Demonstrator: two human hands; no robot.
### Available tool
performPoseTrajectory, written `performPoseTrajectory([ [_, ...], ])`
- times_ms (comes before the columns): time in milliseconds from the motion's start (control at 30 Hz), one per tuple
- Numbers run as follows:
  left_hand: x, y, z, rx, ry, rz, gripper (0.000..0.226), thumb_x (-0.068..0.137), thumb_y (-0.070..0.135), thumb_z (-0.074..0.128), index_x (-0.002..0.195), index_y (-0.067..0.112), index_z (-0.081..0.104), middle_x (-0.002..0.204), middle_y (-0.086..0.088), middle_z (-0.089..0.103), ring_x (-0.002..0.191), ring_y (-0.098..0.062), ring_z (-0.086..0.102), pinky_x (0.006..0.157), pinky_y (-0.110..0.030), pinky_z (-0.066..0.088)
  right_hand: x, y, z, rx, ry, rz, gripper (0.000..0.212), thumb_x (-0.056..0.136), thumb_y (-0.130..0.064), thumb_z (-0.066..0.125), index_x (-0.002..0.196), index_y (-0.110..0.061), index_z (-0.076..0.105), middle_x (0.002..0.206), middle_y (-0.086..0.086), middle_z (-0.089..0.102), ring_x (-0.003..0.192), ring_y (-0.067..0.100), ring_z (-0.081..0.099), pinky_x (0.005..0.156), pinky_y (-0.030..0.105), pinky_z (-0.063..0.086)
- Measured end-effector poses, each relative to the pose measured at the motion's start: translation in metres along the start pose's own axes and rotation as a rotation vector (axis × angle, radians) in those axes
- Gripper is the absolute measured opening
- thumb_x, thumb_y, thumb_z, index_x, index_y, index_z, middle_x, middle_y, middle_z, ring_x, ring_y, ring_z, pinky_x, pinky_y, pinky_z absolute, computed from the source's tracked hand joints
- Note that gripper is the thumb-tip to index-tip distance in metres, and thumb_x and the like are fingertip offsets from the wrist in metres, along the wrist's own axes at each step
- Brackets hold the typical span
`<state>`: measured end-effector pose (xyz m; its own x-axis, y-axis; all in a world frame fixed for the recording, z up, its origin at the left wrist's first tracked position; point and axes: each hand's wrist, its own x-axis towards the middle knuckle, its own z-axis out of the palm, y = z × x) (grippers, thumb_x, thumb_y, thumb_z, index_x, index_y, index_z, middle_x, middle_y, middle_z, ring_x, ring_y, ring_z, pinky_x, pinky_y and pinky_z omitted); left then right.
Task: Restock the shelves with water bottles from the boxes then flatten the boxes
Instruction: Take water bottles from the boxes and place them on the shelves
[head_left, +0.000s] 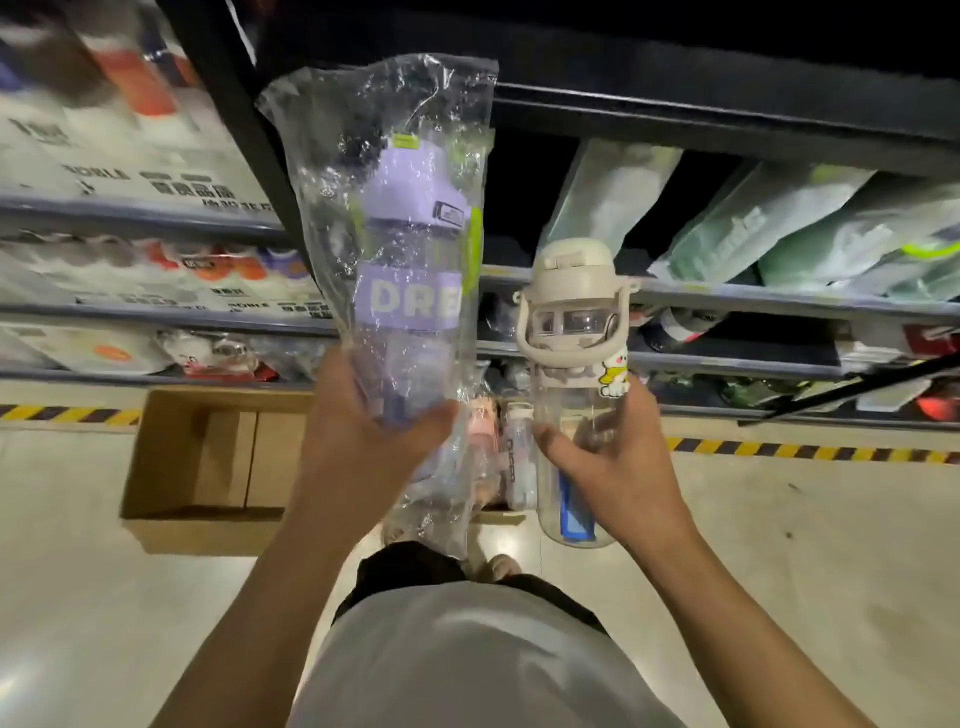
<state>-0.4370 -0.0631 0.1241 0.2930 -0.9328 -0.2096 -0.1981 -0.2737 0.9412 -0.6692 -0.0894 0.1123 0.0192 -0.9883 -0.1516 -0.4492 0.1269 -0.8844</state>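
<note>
Two bottles: left hand (363, 431) fingers (434, 418) clamp purple bottle (410, 270) in plastic bag (322, 130), right hand (613, 467) clamps cream-lidded bottle (571, 312).

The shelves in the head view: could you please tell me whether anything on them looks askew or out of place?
Yes: on the right shelf, the bagged green bottles lean slanted rather than standing upright. Nothing looks spilled or broken.
</note>
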Motion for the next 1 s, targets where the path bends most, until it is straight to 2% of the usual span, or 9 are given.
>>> performPoseTrajectory([
  [133,0.01,0.052,-0.028,-0.151,-0.038,0.175,0.067,0.071,0.044,0.087,0.125,0.04,0.048,0.126,0.001,0.064,0.112,-0.02,0.068,0.087,-0.047,0.061,0.007,-0.05,-0.018,0.042,0.05,-0.103,0.061,0.078,-0.046,0.084,0.126,-0.051,0.047,0.126,-0.008,0.055,0.107,0.006,0.06,0.08,0.015,0.052],
  [200,0.022,0.08,-0.038,-0.168,-0.045,0.267,0.077,0.074,0.041,0.088,0.138,0.04,0.046,0.132,0.017,0.062,0.121,-0.01,0.064,0.091,-0.038,0.059,0.014,-0.073,-0.023,0.113,0.087,-0.169,0.064,0.075,-0.05,0.082,0.129,-0.05,0.047,0.131,-0.001,0.058,0.119,0.013,0.061,0.091,0.022,0.052],
  [267,0.039,0.101,-0.045,-0.11,-0.011,0.392,0.079,0.078,0.026,0.089,0.143,0.035,0.046,0.128,0.026,0.06,0.118,0.0,0.062,0.085,-0.013,0.054,0.024,-0.094,-0.026,0.178,0.117,-0.242,0.067,0.075,-0.051,0.082,0.133,-0.049,0.049,0.134,-0.002,0.059,0.124,0.013,0.06,0.094,0.022,0.051],
  [333,0.056,0.117,-0.048,-0.111,0.017,0.468,0.076,0.078,0.016,0.089,0.14,0.033,0.049,0.121,0.028,0.063,0.111,0.004,0.064,0.084,-0.005,0.048,0.034,-0.111,-0.029,0.236,0.132,-0.299,0.069,0.076,-0.049,0.083,0.136,-0.044,0.049,0.136,-0.006,0.06,0.125,0.01,0.06,0.095,0.018,0.051],
  [467,0.083,0.138,-0.047,-0.249,0.021,0.463,0.069,0.082,0.013,0.084,0.129,0.051,0.05,0.124,0.02,0.068,0.116,-0.004,0.066,0.094,-0.018,0.053,0.06,-0.135,-0.035,0.262,0.151,-0.361,0.066,0.078,-0.051,0.084,0.134,-0.042,0.05,0.13,-0.016,0.063,0.121,0.004,0.062,0.094,0.016,0.051],
  [600,0.115,0.152,-0.038,-0.246,0.071,0.431,0.079,0.075,0.024,0.089,0.132,0.05,0.041,0.12,0.032,0.066,0.114,0.005,0.064,0.085,-0.008,0.051,0.099,-0.153,-0.042,0.292,0.135,-0.382,0.073,0.077,-0.047,0.087,0.139,-0.039,0.049,0.13,-0.021,0.063,0.118,-0.002,0.061,0.091,0.009,0.048],
  [667,0.131,0.156,-0.032,-0.204,0.092,0.426,0.08,0.078,0.026,0.091,0.13,0.058,0.04,0.125,0.031,0.064,0.116,0.006,0.063,0.088,-0.014,0.05,0.123,-0.158,-0.046,0.32,0.11,-0.386,0.074,0.079,-0.037,0.09,0.14,-0.034,0.049,0.127,-0.024,0.064,0.117,-0.004,0.061,0.089,0.007,0.047],
  [833,0.175,0.164,-0.016,-0.134,0.197,0.39,0.093,0.071,0.035,0.093,0.147,0.029,0.04,0.135,0.009,0.064,0.122,-0.009,0.064,0.108,-0.045,0.05,0.182,-0.167,-0.056,0.34,0.049,-0.393,0.077,0.078,-0.028,0.091,0.142,-0.032,0.047,0.125,-0.025,0.063,0.114,-0.007,0.061,0.087,0.01,0.05],
  [1000,0.214,0.17,-0.003,-0.086,0.26,0.364,0.086,0.067,0.038,0.095,0.139,0.014,0.054,0.125,-0.001,0.071,0.117,-0.017,0.068,0.105,-0.037,0.052,0.237,-0.172,-0.059,0.346,0.018,-0.417,0.082,0.073,-0.023,0.093,0.139,-0.031,0.046,0.122,-0.026,0.062,0.112,-0.005,0.062,0.09,0.014,0.052],
])
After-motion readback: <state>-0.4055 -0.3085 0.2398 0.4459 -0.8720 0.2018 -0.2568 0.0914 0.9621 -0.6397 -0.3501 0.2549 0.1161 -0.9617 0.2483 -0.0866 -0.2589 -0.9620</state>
